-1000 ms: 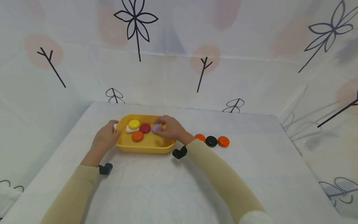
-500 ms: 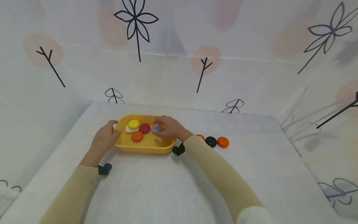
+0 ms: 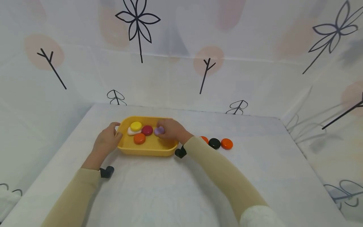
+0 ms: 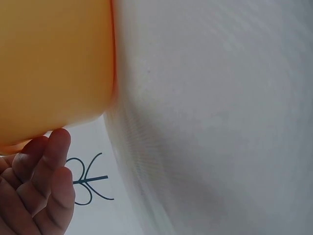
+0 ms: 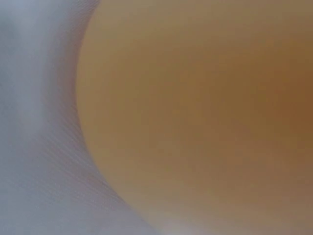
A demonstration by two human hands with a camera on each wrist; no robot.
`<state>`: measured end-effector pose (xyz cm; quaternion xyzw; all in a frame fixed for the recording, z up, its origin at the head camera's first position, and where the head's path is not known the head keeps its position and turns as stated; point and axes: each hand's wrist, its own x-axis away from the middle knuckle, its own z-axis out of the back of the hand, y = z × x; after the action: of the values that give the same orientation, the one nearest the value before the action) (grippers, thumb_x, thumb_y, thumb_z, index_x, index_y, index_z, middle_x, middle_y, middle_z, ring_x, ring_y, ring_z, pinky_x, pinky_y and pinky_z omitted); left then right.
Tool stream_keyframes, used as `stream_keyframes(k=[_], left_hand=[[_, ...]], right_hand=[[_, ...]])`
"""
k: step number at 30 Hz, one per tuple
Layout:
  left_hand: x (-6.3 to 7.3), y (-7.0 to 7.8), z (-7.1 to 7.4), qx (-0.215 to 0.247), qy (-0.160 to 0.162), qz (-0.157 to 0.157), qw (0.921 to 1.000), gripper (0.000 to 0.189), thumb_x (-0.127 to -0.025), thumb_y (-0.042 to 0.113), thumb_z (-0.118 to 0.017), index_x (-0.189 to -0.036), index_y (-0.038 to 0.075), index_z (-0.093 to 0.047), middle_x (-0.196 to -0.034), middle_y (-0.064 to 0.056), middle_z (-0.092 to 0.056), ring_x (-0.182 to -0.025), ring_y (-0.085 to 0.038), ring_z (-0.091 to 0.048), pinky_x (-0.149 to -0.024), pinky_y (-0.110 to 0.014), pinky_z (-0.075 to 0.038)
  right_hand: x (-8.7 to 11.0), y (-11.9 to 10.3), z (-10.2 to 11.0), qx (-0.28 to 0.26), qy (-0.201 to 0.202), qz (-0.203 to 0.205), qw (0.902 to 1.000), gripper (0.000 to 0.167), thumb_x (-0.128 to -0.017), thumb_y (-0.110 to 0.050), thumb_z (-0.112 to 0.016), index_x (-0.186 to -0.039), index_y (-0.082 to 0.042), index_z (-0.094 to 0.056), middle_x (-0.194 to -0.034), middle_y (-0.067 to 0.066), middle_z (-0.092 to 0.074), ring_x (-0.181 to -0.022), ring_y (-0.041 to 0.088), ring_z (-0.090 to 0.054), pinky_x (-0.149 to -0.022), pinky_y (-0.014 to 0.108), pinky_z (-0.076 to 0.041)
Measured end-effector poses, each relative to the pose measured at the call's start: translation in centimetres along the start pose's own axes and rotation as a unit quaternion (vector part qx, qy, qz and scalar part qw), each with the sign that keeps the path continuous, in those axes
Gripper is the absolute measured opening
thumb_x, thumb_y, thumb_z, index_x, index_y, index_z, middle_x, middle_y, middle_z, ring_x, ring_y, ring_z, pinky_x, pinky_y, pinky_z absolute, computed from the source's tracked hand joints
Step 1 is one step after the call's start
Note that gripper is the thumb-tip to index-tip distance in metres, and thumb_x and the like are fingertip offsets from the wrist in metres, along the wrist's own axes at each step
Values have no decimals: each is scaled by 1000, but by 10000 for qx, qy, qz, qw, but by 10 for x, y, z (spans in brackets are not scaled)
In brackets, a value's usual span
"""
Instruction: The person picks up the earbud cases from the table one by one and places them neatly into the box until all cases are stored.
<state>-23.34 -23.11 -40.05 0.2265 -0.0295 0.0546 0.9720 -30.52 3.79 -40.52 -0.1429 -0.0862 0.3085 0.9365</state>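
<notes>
A yellow tray (image 3: 147, 152) stands on the table in the head view. My left hand (image 3: 105, 138) grips its left end by the rim, thumb on the near side; in the left wrist view, curled fingers (image 4: 57, 152) touch the tray's outer wall. Reaching over the tray's right end, my right hand (image 3: 172, 130) pinches a purple disc (image 3: 159, 131) inside it. To the left lie a dark red disc (image 3: 147, 130), an orange disc (image 3: 139, 138), and a yellow disc (image 3: 136, 126) resting partly over a white piece (image 3: 133, 132). Only the tray's blurred wall (image 5: 195, 107) fills the right wrist view.
Right of the tray, a black disc (image 3: 214, 143) sits between an orange disc (image 3: 227, 144) and another orange disc (image 3: 204, 139) partly hidden by the right sleeve. A patterned cloth (image 3: 170, 82) hangs behind the white-covered table (image 3: 158, 189).
The right hand has turned slightly over the purple disc, covering more of it. The left hand and tray stay in place.
</notes>
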Motion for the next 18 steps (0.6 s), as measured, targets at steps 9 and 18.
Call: stream_keyframes(k=[9,18], left_hand=[[0,-1,-1,8,25,-72,10000,56,-93,24,-42,-144,4,-32,-90,-12,-51,-67,-22,-49,-55,-28,-41],[-3,-3,-3,10,-1,-36,10000,55,-94,25,-42,-145,4,-32,-90,-13,-51,-69,-22,-49,-56,-28,-42]], right_hand=[[0,-6,0,456,48,-147,9988,32,-92,-39,-59,-116,-18,-62,-103,-1,-67,-92,17,-58,-94,32,-48],[0,-7,-5,627,108,-152,9979,26,-95,-40,-55,-112,-21,-62,-95,-4,-64,-86,16,-56,-87,31,-49]])
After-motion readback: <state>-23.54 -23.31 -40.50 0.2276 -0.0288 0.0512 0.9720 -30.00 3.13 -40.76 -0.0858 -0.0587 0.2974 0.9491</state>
